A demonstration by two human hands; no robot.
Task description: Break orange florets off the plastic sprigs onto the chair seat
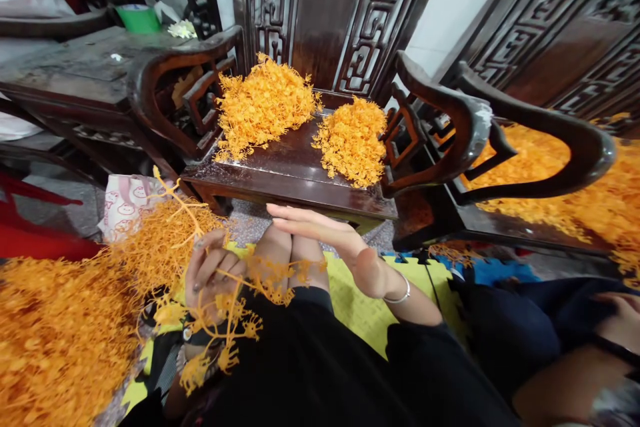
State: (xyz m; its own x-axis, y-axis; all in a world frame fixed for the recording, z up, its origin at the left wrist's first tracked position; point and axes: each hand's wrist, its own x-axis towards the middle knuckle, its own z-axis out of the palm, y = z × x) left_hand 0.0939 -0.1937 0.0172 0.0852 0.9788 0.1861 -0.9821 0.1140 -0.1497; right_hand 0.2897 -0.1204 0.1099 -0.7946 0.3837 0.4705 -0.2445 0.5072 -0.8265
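Left hand (pixel 213 273): fingers curled round an orange branch (pixel 194 213), sprigs hanging below the wrist. Right hand (pixel 337 237): flat, fingers straight and together, over the lap, apart from the branch. Near the left hand, a heap of orange stems (pixel 160 240) touches a white bag (pixel 119 210) with red line drawings (lettering, if any, too small to read; contents hidden). Ahead, a dark wooden chair (pixel 295 180) holds two orange piles (pixel 267 107) on its seat. Far left, a green round item (pixel 139 19) (tub or tape, can't tell) sits on a side table (pixel 75 70).
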